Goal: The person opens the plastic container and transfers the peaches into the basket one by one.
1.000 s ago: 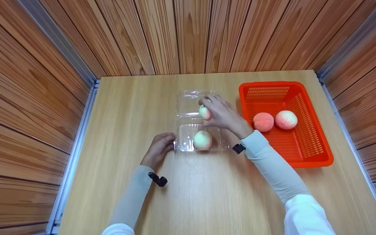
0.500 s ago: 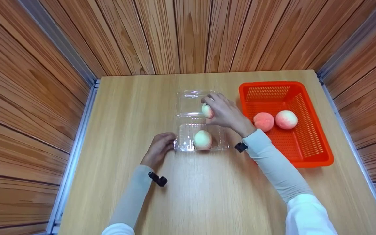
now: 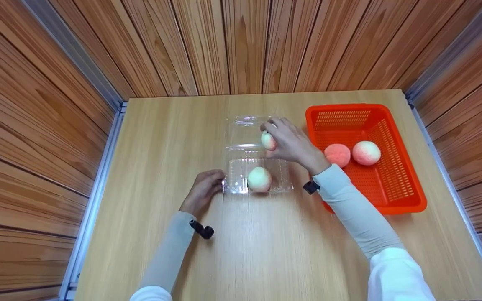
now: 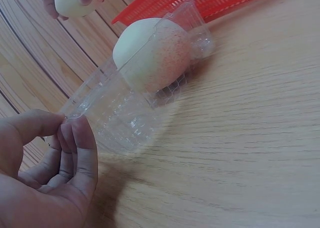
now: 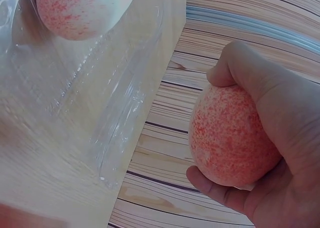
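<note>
Between curled right-hand fingers (image 5: 215,191): peach (image 5: 231,138), gripped; left-hand fingers (image 4: 85,138) pinching left edge of clear container (image 4: 122,120).

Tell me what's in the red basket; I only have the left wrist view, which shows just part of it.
Observer: Head view: two peaches in the basket.
Operator: Is the clear container fully opened out? My angle hides most of the layout.
Observer: Yes. In the head view, its far half is laid back beyond the near half, where one peach sits.
Operator: I mostly see a pale face on the peach held in the right hand. Other side?
Observer: Right wrist view: the palm side of that held peach is densely speckled red.
</note>
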The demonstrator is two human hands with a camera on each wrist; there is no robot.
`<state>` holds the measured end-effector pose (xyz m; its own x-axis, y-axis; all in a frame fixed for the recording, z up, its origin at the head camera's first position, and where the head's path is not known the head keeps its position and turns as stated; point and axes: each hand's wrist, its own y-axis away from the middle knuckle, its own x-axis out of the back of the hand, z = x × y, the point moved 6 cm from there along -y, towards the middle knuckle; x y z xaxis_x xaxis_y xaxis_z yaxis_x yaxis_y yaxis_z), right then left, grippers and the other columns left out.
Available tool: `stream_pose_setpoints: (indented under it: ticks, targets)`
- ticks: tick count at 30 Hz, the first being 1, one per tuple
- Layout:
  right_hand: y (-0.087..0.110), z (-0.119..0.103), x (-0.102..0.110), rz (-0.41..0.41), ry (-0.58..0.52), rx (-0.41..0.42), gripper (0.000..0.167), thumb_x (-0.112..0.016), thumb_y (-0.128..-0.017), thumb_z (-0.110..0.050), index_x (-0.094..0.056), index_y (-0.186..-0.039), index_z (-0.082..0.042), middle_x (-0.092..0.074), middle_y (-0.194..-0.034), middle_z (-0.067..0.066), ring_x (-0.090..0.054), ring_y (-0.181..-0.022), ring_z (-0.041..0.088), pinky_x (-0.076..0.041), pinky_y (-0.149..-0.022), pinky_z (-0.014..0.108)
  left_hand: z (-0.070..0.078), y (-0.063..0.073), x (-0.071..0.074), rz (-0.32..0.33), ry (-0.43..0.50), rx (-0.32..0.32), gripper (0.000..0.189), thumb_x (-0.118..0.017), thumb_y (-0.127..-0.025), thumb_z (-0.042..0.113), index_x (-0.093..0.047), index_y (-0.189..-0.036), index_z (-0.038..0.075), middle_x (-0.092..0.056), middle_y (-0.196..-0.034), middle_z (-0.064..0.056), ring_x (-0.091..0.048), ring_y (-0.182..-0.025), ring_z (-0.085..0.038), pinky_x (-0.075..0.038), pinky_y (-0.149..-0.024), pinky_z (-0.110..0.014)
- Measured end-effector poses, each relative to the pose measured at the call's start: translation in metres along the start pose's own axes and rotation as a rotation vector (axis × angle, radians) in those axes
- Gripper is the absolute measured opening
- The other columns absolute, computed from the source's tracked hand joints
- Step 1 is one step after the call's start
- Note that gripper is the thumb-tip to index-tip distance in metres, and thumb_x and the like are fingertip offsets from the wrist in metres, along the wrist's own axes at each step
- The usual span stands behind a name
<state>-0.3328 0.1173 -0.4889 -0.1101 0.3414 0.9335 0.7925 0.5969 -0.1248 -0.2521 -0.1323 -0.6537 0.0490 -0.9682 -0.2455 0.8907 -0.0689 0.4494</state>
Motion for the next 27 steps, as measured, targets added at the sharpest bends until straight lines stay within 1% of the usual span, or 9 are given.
stream_pose_setpoints:
  ticks: [4, 7, 14, 20, 24, 27]
  targets:
    - [0.001, 0.003, 0.002, 0.007, 0.004, -0.008, 0.061, -0.091, -0.083, -0.03, -0.062, -0.134, -0.013, -0.057, -0.135, 0.012, -0.057, -0.118, 0.035, -0.059, -0.096, 0.049, 0.0, 0.0, 0.0, 0.0, 0.009, 0.0, 0.025, -0.061, -0.103, 0.003, -0.065, -0.122, -0.013, -0.069, -0.098, -0.009, -0.066, -0.086, -0.014, -0.058, -0.074, -0.024]
    - [0.001, 0.006, 0.003, 0.01, 0.011, -0.017, 0.062, -0.091, -0.083, -0.031, -0.062, -0.134, -0.012, -0.058, -0.135, 0.013, -0.057, -0.118, 0.035, -0.06, -0.093, 0.05, 0.001, -0.001, 0.0, -0.003, 0.016, -0.004, 0.025, -0.061, -0.103, 0.002, -0.065, -0.121, -0.014, -0.069, -0.096, -0.007, -0.066, -0.086, -0.015, -0.058, -0.075, -0.024]
    - [0.003, 0.01, 0.007, 0.002, 0.006, -0.03, 0.058, -0.088, -0.085, -0.027, -0.061, -0.134, -0.013, -0.059, -0.134, 0.012, -0.057, -0.118, 0.035, -0.059, -0.095, 0.052, 0.001, -0.001, -0.001, -0.001, 0.018, -0.015, 0.023, -0.06, -0.101, 0.001, -0.066, -0.119, -0.014, -0.069, -0.091, -0.005, -0.066, -0.082, -0.013, -0.057, -0.071, -0.023]
    - [0.004, 0.014, 0.009, 0.0, 0.008, -0.04, 0.059, -0.088, -0.083, -0.024, -0.061, -0.135, -0.012, -0.058, -0.135, 0.013, -0.056, -0.121, 0.036, -0.057, -0.098, 0.056, 0.001, -0.001, -0.003, -0.006, 0.041, -0.029, 0.025, -0.059, -0.1, -0.002, -0.064, -0.119, -0.018, -0.067, -0.086, -0.003, -0.064, -0.079, -0.012, -0.056, -0.068, -0.022]
    - [0.006, 0.017, 0.01, -0.007, 0.008, -0.055, 0.06, -0.087, -0.083, -0.022, -0.061, -0.136, -0.012, -0.058, -0.137, 0.013, -0.055, -0.125, 0.037, -0.056, -0.102, 0.059, 0.001, 0.0, -0.003, -0.003, 0.027, -0.031, 0.025, -0.059, -0.099, -0.002, -0.065, -0.117, -0.017, -0.067, -0.088, -0.006, -0.064, -0.079, -0.013, -0.055, -0.068, -0.022]
    - [0.008, 0.02, 0.011, -0.007, 0.003, -0.065, 0.06, -0.087, -0.084, -0.024, -0.061, -0.137, -0.013, -0.058, -0.137, 0.013, -0.055, -0.124, 0.036, -0.057, -0.101, 0.057, 0.001, 0.0, -0.002, 0.003, 0.023, -0.025, 0.023, -0.06, -0.099, -0.001, -0.066, -0.117, -0.015, -0.068, -0.091, -0.007, -0.065, -0.08, -0.013, -0.056, -0.068, -0.023]
